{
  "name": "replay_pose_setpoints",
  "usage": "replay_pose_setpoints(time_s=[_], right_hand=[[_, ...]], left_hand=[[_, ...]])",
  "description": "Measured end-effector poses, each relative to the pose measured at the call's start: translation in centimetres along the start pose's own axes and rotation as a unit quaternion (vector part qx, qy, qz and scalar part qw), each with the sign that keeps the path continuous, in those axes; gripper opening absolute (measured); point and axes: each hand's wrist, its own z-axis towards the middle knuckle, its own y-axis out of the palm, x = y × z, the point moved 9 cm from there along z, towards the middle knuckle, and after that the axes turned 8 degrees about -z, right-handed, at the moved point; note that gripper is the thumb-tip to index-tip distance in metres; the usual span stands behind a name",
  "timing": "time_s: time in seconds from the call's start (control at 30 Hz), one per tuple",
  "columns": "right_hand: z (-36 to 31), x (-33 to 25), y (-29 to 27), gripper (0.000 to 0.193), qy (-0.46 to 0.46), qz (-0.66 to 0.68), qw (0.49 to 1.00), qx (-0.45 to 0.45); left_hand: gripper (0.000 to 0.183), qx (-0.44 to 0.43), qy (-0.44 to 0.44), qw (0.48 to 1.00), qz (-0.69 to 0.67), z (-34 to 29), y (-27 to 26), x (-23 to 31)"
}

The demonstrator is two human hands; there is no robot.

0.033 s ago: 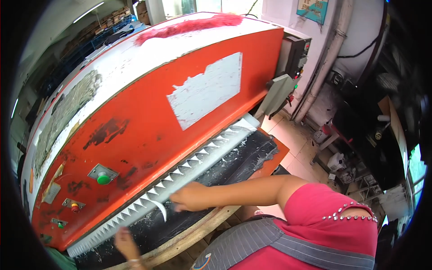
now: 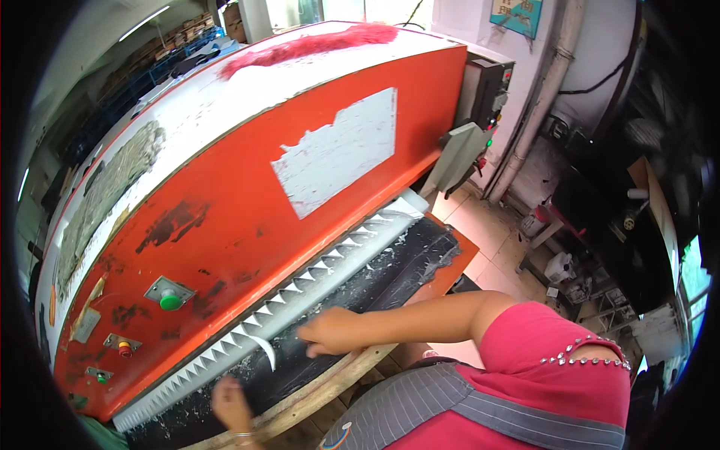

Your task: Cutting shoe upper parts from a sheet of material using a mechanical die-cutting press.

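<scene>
A: Main thing, where?
B: At the foot of the orange machine (image 2: 240, 202): long white strip (image 2: 345, 268), row of pointed teeth along the side nearer the machine. Lying lengthwise on the black work surface (image 2: 285, 379). Probably set close in to line up with the machine's long edge.

A: Left hand (image 2: 231, 401)?
B: Over the near-left part of the black surface, just beside the strip. Slightly blurred. Fingers bent loosely, no held thing visible. Can't tell whether pinching something small.

A: Right hand (image 2: 330, 330)?
B: Farther along, over the same surface, near the strip but apart from it. Seen mostly from the back, fingers curled inward. Can't tell whether clenched on anything.

A: Between the hands?
B: Thin curved white tongue (image 2: 267, 351), bent out from the toothed side over the black surface. Likely curling by its own spring; apparently touched by neither hand.

A: Reason for hands there?
B: Judging by placement, easy reach to the strip from the near side, across the curved wooden edge (image 2: 300, 403). Spread apart, so tongue left in plain view between.
</scene>
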Motion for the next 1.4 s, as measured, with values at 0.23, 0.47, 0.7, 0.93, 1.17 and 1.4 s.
replay_pose_setpoints(time_s=[0.23, 0.47, 0.7, 0.93, 1.17, 1.4], right_hand=[[-11.2, -0.2, 4.2, 0.046, -0.043, -0.032, 0.999, 0.004], [-12.6, 0.7, 5.4, 0.024, 0.025, -0.06, 0.991, 0.117], [-16.0, 4.5, 5.0, 0.028, 0.075, 0.089, 0.991, -0.061], [-17.4, 20.3, -9.2, 0.044, 0.31, -0.246, 0.861, 0.321], [-17.9, 23.7, -7.4, 0.051, 0.351, -0.217, 0.886, 0.209], [-18.8, 23.3, -7.4, 0.05, 0.293, -0.174, 0.928, 0.15]], left_hand=[[0.019, -0.232, 0.143, 0.959, 0.075, -10.0, 18.4, 13.1], [0.012, -0.171, 0.1, 0.976, 0.087, -11.2, 20.0, 11.3], [0.027, -0.284, -0.018, 0.949, 0.138, -13.2, 21.2, 11.1], [0.022, -0.203, 0.187, 0.96, 0.048, -7.3, 28.3, 18.9], [0.049, -0.198, 0.193, 0.928, 0.249, -8.1, 35.7, 17.4], [0.047, -0.167, 0.205, 0.935, 0.234, -9.6, 35.5, 17.7]])
